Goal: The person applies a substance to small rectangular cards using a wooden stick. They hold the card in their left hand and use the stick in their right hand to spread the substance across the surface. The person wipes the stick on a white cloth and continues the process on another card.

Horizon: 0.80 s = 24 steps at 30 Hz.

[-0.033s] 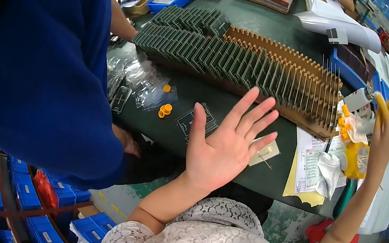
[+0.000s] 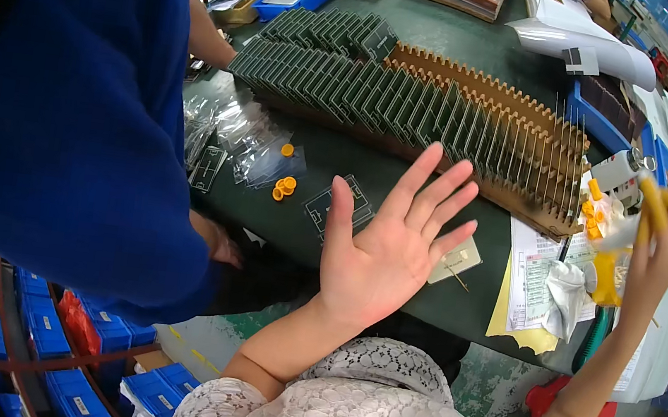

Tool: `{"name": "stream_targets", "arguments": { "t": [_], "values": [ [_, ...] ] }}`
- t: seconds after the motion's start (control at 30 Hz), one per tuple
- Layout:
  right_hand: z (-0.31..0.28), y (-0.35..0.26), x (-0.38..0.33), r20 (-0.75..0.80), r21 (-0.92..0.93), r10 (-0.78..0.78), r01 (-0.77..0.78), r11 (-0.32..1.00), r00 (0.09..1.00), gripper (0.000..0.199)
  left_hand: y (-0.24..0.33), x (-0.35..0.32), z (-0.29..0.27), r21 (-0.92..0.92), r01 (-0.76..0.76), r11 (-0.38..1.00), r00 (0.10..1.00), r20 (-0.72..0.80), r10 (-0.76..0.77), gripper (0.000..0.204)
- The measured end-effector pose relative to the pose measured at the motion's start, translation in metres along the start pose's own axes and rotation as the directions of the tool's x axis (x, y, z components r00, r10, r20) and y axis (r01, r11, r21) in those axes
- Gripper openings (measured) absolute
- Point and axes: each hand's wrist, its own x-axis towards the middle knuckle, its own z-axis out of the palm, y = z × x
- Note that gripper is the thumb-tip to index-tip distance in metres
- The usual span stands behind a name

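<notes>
My left hand [image 2: 377, 268] is held palm up over the near edge of the table, its fingers spread and nothing in it. Beyond its thumb lies a dark flat circuit board [image 2: 340, 208] on the green table top. A small cream-coloured pad [image 2: 461, 262] with a thin stick shows beside the little finger. On the right, my raised right hand [image 2: 664, 236] is smeared by motion. Yellow covers, like finger cots [image 2: 653, 202], show at its fingers; whether it grips anything is unclear. Close by are a yellow tape roll [image 2: 611, 277] and several orange finger cots [image 2: 594, 219].
A long brown slotted rack [image 2: 528, 120] holds rows of upright circuit boards [image 2: 349, 85]. Loose orange finger cots [image 2: 284, 188] and clear plastic bags [image 2: 262, 150] lie left. A person in a blue sleeve [image 2: 101, 138] stands close on my left. Papers [image 2: 528, 291] and a white cloth [image 2: 566, 291] lie right.
My right hand has shifted slightly and is more blurred. My left hand's fingertips have moved a little up and left. The rack and boards stay in place.
</notes>
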Motion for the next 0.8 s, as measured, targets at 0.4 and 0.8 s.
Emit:
{"name": "stream_targets", "arguments": {
  "t": [0.4,0.8],
  "values": [
    [-0.02,-0.211,-0.058,-0.058,0.558,-0.297,0.277,0.782,0.953,0.041,-0.002,-0.007,0.019,0.309,-0.217,0.926,0.974,0.011,0.225,0.105],
    [-0.016,-0.22,-0.057,-0.003,0.566,-0.313,0.26,0.782,0.95,0.046,0.004,-0.015,0.01,0.308,-0.209,0.928,0.977,0.019,0.213,0.107]
  ]
}}
